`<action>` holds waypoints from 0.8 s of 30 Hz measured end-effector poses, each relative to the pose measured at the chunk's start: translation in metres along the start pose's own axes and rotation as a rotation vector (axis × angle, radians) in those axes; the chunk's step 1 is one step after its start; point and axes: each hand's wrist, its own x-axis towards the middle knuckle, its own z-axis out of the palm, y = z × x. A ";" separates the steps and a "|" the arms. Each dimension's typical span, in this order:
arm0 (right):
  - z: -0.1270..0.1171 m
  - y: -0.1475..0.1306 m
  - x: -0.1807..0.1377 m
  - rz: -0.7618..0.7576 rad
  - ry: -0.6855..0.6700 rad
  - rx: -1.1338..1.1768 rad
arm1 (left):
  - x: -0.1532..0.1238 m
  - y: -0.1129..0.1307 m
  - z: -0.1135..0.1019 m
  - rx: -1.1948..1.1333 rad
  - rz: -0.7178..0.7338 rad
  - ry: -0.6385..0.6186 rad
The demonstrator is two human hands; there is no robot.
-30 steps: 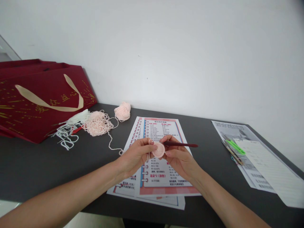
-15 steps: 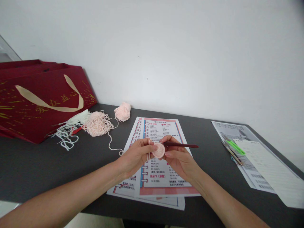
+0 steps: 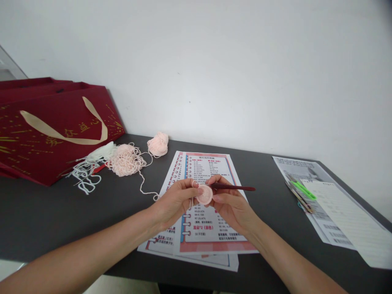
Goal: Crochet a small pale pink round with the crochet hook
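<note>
My left hand (image 3: pixel 175 201) pinches the edge of a small round pink crochet piece (image 3: pixel 204 194), with the pink yarn strand running over its fingers. My right hand (image 3: pixel 232 204) grips a dark red crochet hook (image 3: pixel 235 188), whose tip sits at the top edge of the piece. Both hands hover above a printed pattern sheet (image 3: pixel 206 163) on the dark table (image 3: pixel 45 212). The yarn strand (image 3: pixel 142 183) trails left to a loose pink yarn tangle (image 3: pixel 126 159) and a small pink yarn ball (image 3: pixel 158 143).
A dark red gift bag (image 3: pixel 45 126) with a beige ribbon handle lies at the left, white yarn scraps (image 3: pixel 87 171) beside it. At the right lie papers (image 3: pixel 337 208) with a green-handled tool (image 3: pixel 303 190) on them. A white wall stands behind.
</note>
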 end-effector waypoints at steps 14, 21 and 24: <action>0.001 0.000 0.000 -0.013 -0.008 0.004 | 0.001 0.000 -0.001 -0.012 -0.010 0.008; 0.000 0.000 0.000 -0.014 -0.003 0.008 | 0.002 -0.001 -0.001 -0.016 -0.017 0.017; -0.001 0.001 0.000 -0.017 0.003 0.015 | 0.002 -0.001 -0.001 -0.019 -0.024 0.028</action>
